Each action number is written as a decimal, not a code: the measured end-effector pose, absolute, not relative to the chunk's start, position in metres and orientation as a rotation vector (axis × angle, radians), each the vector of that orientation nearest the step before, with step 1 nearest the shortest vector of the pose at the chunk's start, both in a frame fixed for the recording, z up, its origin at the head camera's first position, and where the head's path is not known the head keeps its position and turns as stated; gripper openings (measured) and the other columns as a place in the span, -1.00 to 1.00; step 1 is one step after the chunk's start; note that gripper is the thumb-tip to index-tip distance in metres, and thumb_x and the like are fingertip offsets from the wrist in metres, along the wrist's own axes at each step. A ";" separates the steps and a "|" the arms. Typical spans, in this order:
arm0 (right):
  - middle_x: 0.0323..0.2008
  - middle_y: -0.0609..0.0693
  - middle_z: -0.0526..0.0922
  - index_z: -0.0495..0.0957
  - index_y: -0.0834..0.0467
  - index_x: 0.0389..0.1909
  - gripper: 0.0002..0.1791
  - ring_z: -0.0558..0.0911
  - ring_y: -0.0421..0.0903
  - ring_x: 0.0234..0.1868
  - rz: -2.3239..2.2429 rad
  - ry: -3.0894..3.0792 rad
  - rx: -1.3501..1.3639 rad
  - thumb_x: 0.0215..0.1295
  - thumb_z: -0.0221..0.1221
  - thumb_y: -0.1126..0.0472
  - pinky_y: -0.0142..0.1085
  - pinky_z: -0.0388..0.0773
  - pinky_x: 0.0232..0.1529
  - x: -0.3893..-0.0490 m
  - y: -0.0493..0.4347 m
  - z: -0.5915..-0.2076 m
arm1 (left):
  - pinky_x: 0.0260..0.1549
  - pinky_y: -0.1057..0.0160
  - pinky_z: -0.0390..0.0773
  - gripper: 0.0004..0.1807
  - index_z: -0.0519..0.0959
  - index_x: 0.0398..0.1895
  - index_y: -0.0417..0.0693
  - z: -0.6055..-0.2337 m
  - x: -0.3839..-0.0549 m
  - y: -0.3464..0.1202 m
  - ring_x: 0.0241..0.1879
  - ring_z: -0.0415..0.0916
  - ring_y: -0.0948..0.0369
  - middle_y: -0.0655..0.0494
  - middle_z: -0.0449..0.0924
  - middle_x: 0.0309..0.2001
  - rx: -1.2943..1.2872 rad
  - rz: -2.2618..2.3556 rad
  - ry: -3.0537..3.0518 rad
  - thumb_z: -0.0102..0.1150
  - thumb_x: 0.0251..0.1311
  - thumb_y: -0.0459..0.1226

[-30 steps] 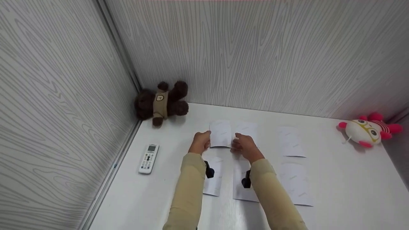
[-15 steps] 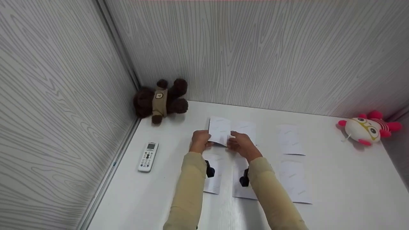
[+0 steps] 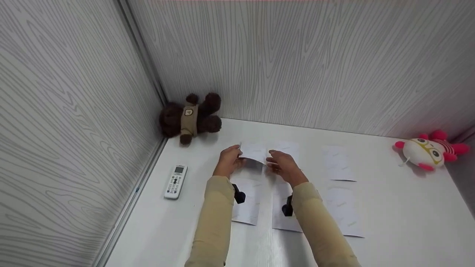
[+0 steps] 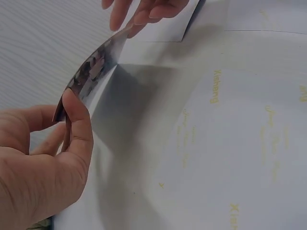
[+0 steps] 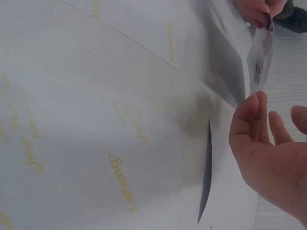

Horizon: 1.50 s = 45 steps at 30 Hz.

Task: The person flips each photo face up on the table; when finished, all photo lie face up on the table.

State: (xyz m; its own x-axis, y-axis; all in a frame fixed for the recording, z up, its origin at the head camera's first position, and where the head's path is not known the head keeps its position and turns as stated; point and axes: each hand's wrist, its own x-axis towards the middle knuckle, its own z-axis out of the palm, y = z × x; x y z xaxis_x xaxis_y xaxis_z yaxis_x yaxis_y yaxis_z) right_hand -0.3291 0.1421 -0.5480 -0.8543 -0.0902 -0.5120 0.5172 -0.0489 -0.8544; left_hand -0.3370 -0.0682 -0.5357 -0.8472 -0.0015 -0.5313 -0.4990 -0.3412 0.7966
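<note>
My left hand (image 3: 227,160) pinches the left edge of a photo (image 3: 253,151) between thumb and fingers. The photo bows upward, its near edge lifted over the table; its white back faces up, and a dark printed picture shows on the underside in the left wrist view (image 4: 91,72). At the opposite edge is my right hand (image 3: 285,167), fingertips right at the paper. In the right wrist view that hand's thumb stands apart from its fingers (image 5: 247,124). More sheets lie white side up nearby, one under the left wrist (image 3: 246,207), another behind the right hand (image 3: 285,146).
To the right lie two more white sheets, a far one (image 3: 338,163) and a near one (image 3: 343,213). A white remote control (image 3: 176,181) is at left. A brown teddy bear (image 3: 190,118) lies in the back left corner, a pink-and-white plush toy (image 3: 426,152) at the back right.
The photo's near edge has tilted up, so less of its white back shows in the head view. My left hand has shifted slightly up; the right hand's thumb has come away from the edge.
</note>
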 end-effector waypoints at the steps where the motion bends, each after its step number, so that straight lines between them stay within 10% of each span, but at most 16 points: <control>1: 0.27 0.17 0.50 0.33 0.12 0.47 -0.52 0.60 -0.07 -0.01 -1.945 1.830 0.436 0.62 -0.05 0.13 -0.26 0.58 0.07 -0.329 0.142 -0.548 | -0.03 0.17 0.58 -0.44 0.34 0.46 -0.23 -0.535 -0.337 -0.069 -0.31 0.48 0.18 -0.16 0.44 0.16 -0.634 2.258 1.568 -0.02 0.38 -0.47; 10: 0.28 0.22 0.55 0.42 0.14 0.40 -0.55 0.57 0.16 0.22 -1.843 2.064 0.248 0.56 0.04 0.21 -0.01 0.48 0.31 -0.326 0.138 -0.548 | -0.09 0.18 0.58 -0.90 0.53 -0.15 -0.31 -0.530 -0.340 -0.073 -0.47 0.55 0.21 -0.01 0.58 -0.48 -0.618 2.307 1.506 0.15 0.36 -0.41; 24: 0.02 0.14 0.73 0.65 0.17 0.11 -0.71 0.70 -0.03 -0.04 -1.821 2.478 0.257 0.52 0.13 0.15 -0.18 0.64 0.05 -0.333 0.130 -0.545 | -0.15 0.27 0.68 -0.51 0.52 0.22 -0.31 -0.528 -0.337 -0.080 -0.18 0.65 0.14 -0.25 0.60 0.13 -0.566 2.222 1.636 -0.03 0.54 -0.07; 34: -0.08 0.10 0.71 0.65 0.18 0.11 -0.69 0.71 0.00 -0.10 -1.963 2.368 0.322 0.53 0.12 0.12 -0.17 0.67 0.00 -0.338 0.131 -0.534 | 0.33 -0.02 0.45 -0.28 0.50 0.37 0.02 -0.542 -0.340 -0.086 0.39 0.39 -0.03 -0.06 0.50 0.36 -0.241 1.851 2.297 -0.26 0.49 0.28; 45: -0.41 -0.10 0.64 0.68 0.25 0.05 -0.68 0.53 -0.21 -0.42 -2.020 2.251 0.375 0.49 0.17 0.12 -0.37 0.55 -0.30 -0.337 0.134 -0.526 | 0.20 0.10 0.57 -0.46 0.50 0.36 -0.12 -0.552 -0.334 -0.075 0.17 0.58 0.08 -0.08 0.62 0.22 -0.188 1.872 2.300 0.23 0.39 -0.11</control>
